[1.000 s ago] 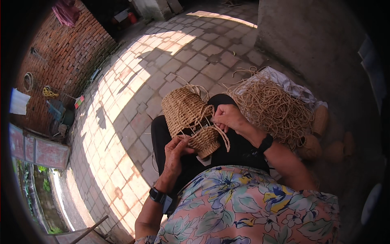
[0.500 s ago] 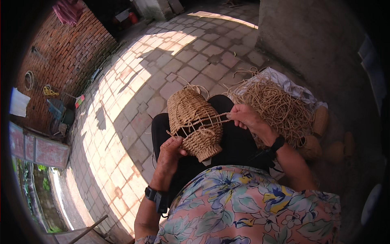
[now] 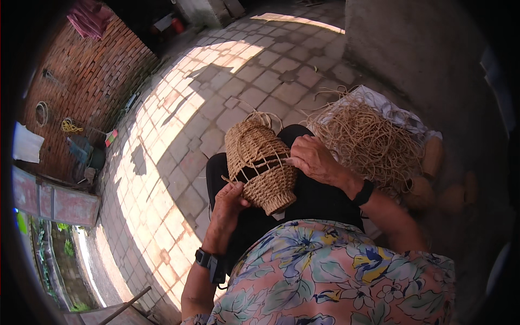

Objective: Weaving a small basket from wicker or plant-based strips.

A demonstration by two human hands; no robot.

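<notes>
A half-woven tan basket (image 3: 259, 162) lies on my lap over black trousers. My left hand (image 3: 230, 201) grips its lower left side near the rim. My right hand (image 3: 311, 158) rests against the basket's right side and pinches a thin fibre strand (image 3: 265, 162) that runs across the weave. A loose pile of pale straw fibres (image 3: 365, 138) sits on a white cloth just right of my right hand. Both wrists wear dark bands.
Paved stone tiles (image 3: 179, 151) spread to the left, partly sunlit. A brick wall (image 3: 92, 76) with hanging cord and cloth stands at far left. A grey concrete wall (image 3: 422, 54) rises at right. Brown rounded objects (image 3: 433, 157) lie beside the fibre pile.
The basket turned and tilted on my lap. My right hand pulled the strand out to the right, then came back against the basket's side. My left hand shifted lower along the rim.
</notes>
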